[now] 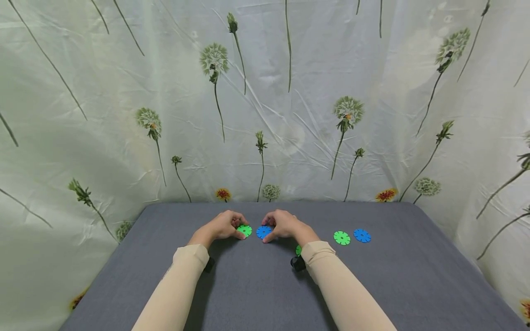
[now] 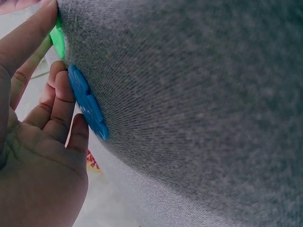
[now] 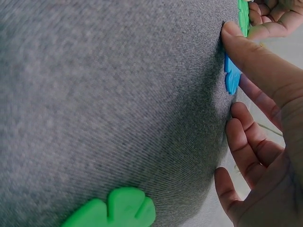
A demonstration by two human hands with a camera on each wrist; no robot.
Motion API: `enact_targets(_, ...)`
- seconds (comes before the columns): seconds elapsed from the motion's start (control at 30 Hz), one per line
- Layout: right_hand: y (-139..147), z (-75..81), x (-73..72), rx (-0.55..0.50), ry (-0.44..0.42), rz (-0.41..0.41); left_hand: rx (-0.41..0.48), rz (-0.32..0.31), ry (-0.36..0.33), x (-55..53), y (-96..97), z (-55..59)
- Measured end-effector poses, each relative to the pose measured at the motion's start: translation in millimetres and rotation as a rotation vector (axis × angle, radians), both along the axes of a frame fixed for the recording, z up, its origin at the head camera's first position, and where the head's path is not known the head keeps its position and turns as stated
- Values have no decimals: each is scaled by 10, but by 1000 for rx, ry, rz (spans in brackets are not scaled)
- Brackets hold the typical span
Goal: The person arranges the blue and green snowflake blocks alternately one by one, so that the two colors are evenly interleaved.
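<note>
My left hand pinches a green interlocking disc between thumb and forefinger, low over the grey tabletop. The disc is flat plastic with notches around its rim. Another blue disc lies under the left hand's last fingers, hidden in the head view. To the right, my right hand holds a blue interlocking disc between thumb and forefinger, its other fingers loosely bent. A small gap separates the two held discs. Close by the right wrist is a further green disc, mostly covered by the sleeve in the head view.
Farther right on the grey table lie a loose green disc and a blue disc, side by side. A pale curtain printed with dandelions hangs behind the table's back edge. Small dark wrist cameras sit under both forearms.
</note>
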State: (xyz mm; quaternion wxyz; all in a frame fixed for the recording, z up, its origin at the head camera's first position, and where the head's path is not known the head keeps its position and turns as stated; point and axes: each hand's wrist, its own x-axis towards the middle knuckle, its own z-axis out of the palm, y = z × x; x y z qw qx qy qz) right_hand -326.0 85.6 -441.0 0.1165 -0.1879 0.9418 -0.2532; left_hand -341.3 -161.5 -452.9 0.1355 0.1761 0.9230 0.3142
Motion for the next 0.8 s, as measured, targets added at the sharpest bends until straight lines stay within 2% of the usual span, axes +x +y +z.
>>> enact_targets(0.27, -3, -1, 6, -4, -11, -12, -5, -1, -3, 5, 0, 7)
enact_targets(0.47, 16, 22, 15, 3, -3, 8, -12, 3, -4, 3, 17, 11)
enact_targets(0.8, 121, 99, 42, 1, -37, 49, -25, 3, -3, 24, 34, 22)
